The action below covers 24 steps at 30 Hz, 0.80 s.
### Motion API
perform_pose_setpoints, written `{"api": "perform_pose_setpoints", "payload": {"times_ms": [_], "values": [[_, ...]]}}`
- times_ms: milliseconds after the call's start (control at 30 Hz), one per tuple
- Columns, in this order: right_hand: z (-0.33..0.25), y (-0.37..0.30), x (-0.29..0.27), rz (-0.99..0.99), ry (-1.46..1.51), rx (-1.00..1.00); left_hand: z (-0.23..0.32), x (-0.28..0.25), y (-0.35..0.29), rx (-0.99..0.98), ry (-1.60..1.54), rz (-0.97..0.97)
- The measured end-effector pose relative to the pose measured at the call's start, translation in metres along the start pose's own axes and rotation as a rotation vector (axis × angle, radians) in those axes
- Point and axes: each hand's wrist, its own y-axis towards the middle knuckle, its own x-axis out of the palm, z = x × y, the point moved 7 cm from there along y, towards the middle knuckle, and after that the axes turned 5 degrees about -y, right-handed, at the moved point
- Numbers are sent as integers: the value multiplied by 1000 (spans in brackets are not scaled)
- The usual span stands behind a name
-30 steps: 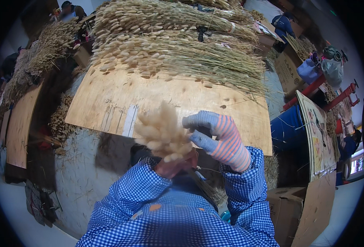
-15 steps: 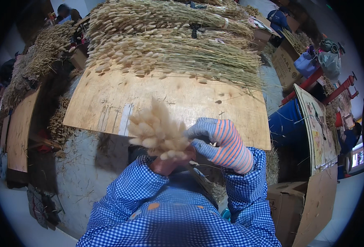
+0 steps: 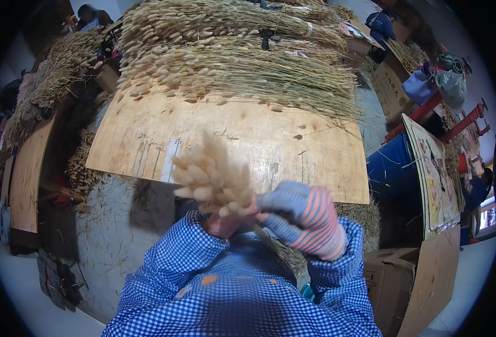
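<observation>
My left hand [image 3: 224, 223] is closed around the stems of a small bunch of pale fluffy dried grass heads [image 3: 213, 175], held upright close to my chest. My right hand [image 3: 304, 218], in a grey glove with orange stripes, presses against the bunch just below the heads, fingers curled on the stems. Both sleeves are blue and white check. Beyond my hands lies a plywood board [image 3: 259, 146], and on its far part a large heap of dried grass stalks with tufted heads [image 3: 237, 62].
More heaps of dried grass [image 3: 51, 84] lie at the left beside another wooden board [image 3: 29, 174]. Cardboard boxes [image 3: 391, 275] stand at the lower right, a blue barrel [image 3: 391, 168] and a red metal frame [image 3: 456, 123] at the right. People stand at the far top left.
The bunch and both hands have sunk slightly lower and nearer to my chest. My gloved right hand has closed in tighter on the stems under the heads.
</observation>
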Motion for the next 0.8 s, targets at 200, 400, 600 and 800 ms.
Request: {"api": "perform_pose_setpoints", "payload": {"times_ms": [200, 400, 600, 800], "values": [[0, -6, 29, 79, -231, -28, -32, -48, -18, 24, -42, 95], [1, -8, 22, 140, -179, 2, -25, -64, -37, 19, 704, 212], [-6, -4, 12, 170, -187, -6, -4, -57, -27, 381, 323, 299], [-11, 1, 16, 123, -83, 57, 20, -47, -10, 633, 150, 210]]}}
